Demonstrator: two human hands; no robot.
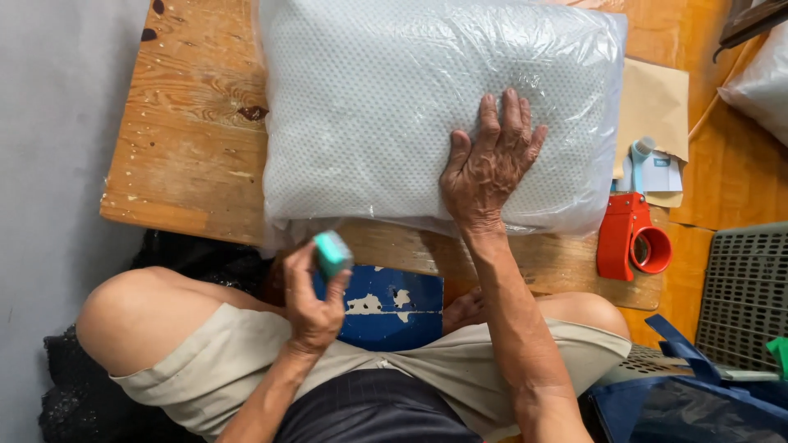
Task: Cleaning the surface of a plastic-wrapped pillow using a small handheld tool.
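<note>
Low wooden table [193,164] across the top half, seen from above, knees tucked under its near edge. On it, filling the middle from about 10 o'clock round to 3 o'clock: a big white mesh-textured pillow in clear plastic wrap [386,107], lying flat, its near edge hanging just past the table edge. Probably light and soft, giving under pressure; film likely slippery and loose, so best gripped by pinching an end or corner where the plastic bunches, or by pressing flat from above, as now. Right hand [488,164] flat on the pillow's near right part, palm down, fingers spread and straight, clamped on nothing. Left hand [316,299] at 7 o'clock, below the table edge and off the pillow, fingers curled tight around a small teal block [332,252], thumb side up. At 3 o'clock, touching the pillow's right end, a red tape dispenser [628,238] standing on the table; just above it a brown envelope [652,107] with a small pale-blue tube [640,156] on top. At 4 o'clock, a grey plastic crate [743,295]; at 5 o'clock, a dark blue bag [698,402].
</note>
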